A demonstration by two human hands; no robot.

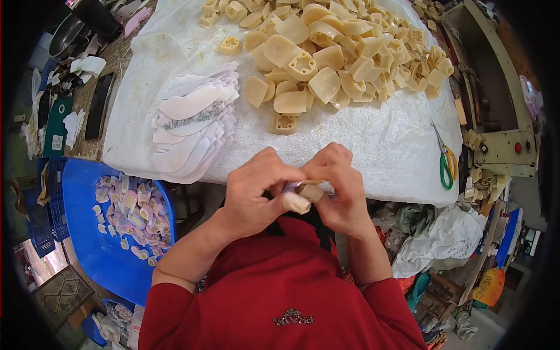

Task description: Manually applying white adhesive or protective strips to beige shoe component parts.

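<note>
Close to my body, just off the table's front edge, a beige shoe heel (296,203) with a thin pale lilac covering piece around part of it sits between my hands. My left hand (255,188) is closed on it, thumb and fingers pinching its left side. Bent fingers of my right hand (340,189) grip the other side, and both sets of fingertips meet at its top edge. My fingers hide much of the heel. Left of my hands lies a fanned stack of pale, curved covering pieces (195,108). Beyond is a large heap of bare beige heels (329,55).
White padded sheeting (373,151) covers the table. Scissors (445,157) with green and orange handles lie at its right edge. A blue tub (93,245) at lower left holds many covered heels (133,204). At far left lies a dark phone (100,106); crumpled plastic bags (443,239) are at right.
</note>
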